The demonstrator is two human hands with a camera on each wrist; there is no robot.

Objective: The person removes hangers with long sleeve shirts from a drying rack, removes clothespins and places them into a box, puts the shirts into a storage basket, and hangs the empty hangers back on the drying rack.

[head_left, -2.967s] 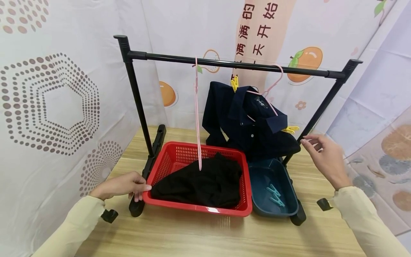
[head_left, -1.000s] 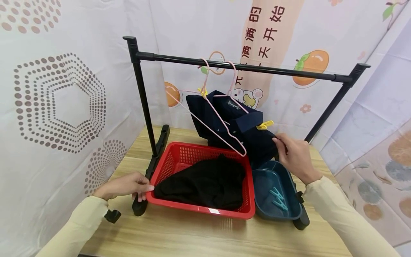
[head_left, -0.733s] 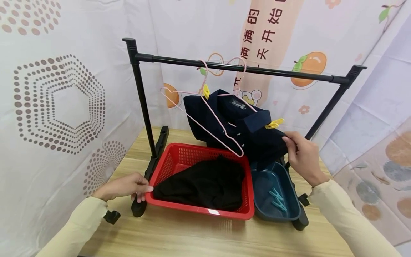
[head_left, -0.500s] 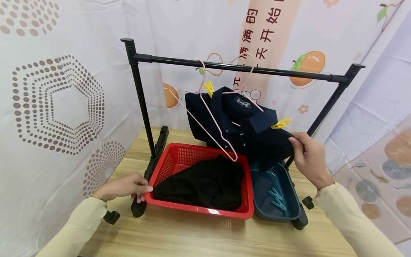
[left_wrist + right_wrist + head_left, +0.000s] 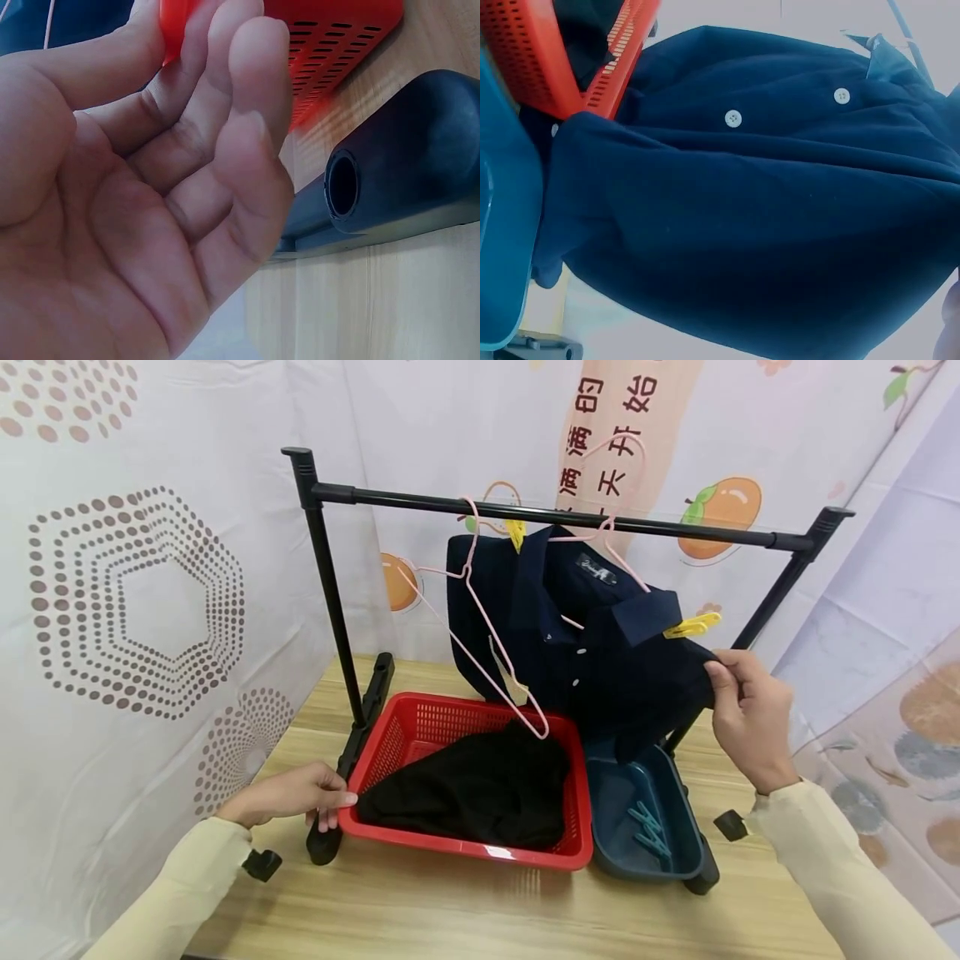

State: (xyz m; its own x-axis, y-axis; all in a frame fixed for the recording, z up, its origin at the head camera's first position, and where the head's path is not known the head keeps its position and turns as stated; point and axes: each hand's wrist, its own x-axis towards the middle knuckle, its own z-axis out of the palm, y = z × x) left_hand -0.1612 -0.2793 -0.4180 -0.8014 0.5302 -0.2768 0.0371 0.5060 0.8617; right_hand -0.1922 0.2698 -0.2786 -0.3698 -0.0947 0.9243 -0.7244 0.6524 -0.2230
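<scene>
Navy shirt (image 5: 611, 672), pinched by curled right hand (image 5: 756, 718).

Brown Chinese characters (image 5: 577, 441) are climbing the curtain (image 5: 450, 435) before me, 满满的 and 天开始 showing, a label (image 5: 596, 568) inside the navy shirt (image 5: 622, 677) blurring past reading
</scene>
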